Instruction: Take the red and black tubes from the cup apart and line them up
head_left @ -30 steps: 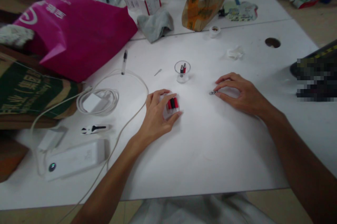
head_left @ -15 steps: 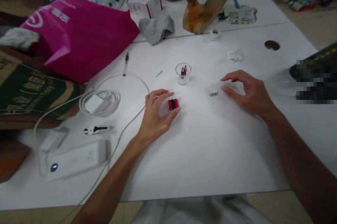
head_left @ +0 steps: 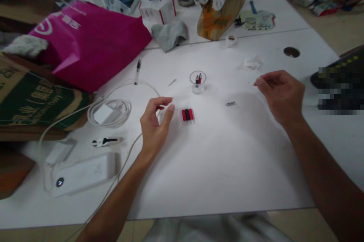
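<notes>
My left hand (head_left: 156,124) hovers over the table with thumb and fingers apart, holding nothing. Just right of it lie two red sleeves and one black sleeve with thin pale ends (head_left: 187,115), side by side. Behind them a small clear cup (head_left: 198,87) holds black and red pieces with metallic tips. My right hand (head_left: 281,96) is closed, thumb and fingertips together; whatever they hold, if anything, is too small to make out. A little cluster of shiny metal pieces (head_left: 230,103) rests on the table to the left of that hand.
Along the left are a magenta bag (head_left: 96,41), a coiled white cable (head_left: 127,107), nippers (head_left: 106,142) and a white power bank (head_left: 85,174). Farther back are a grey cloth (head_left: 170,34), a tape roll (head_left: 231,41) and crumpled tissue (head_left: 252,63). A round hole (head_left: 291,52) pierces the tabletop.
My left hand has drawn back leftward from the red and black sleeves, which stay on the table. My right hand has moved right, and its parted fingers have come together.
</notes>
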`<state>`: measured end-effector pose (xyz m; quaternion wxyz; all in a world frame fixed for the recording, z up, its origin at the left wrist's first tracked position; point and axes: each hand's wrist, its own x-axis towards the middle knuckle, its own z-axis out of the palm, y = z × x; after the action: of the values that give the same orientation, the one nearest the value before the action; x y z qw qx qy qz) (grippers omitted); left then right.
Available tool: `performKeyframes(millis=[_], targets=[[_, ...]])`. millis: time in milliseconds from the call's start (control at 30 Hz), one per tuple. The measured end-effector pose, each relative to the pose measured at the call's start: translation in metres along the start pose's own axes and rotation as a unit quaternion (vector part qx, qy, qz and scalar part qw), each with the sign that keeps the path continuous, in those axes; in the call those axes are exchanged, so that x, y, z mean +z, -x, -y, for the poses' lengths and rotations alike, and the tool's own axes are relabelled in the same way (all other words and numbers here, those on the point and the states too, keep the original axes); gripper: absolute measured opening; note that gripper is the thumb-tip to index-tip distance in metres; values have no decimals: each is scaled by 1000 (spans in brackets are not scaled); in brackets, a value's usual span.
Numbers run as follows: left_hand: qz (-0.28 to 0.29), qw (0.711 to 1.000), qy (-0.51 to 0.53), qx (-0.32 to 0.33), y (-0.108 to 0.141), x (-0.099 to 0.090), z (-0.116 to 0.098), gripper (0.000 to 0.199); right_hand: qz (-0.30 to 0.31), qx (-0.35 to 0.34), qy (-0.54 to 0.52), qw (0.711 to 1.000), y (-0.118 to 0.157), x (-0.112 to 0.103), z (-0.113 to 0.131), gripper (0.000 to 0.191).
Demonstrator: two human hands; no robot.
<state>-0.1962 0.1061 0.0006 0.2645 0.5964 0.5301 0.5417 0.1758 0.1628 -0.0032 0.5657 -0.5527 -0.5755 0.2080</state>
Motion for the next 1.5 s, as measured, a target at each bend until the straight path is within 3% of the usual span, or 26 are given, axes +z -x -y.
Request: performKeyframes(millis=[233, 433, 700, 967, 1167, 1500], targets=[[3, 1000, -4, 3, 0, 0, 0, 21, 4, -13, 8, 1000, 2, 0, -5, 24], [1, 1000, -2, 15, -1, -2, -2, 18, 16, -38, -8, 999, -2, 12, 7, 18], [2, 1000, -9, 15, -2, -4, -2, 21, 168, -187, 51, 967, -53, 46, 59, 11], [1, 1000, -13, 11, -4, -6, -3, 26, 274, -110, 12, 955, -90, 83, 95, 33], [1, 1000, -24, 7, -3, -5, -4, 26, 323, -133, 43, 936, -95, 88, 90, 28], [7, 999, -23, 24, -1, -4, -7, 22, 336, -141, 31, 931, -93, 98, 71, 30]])
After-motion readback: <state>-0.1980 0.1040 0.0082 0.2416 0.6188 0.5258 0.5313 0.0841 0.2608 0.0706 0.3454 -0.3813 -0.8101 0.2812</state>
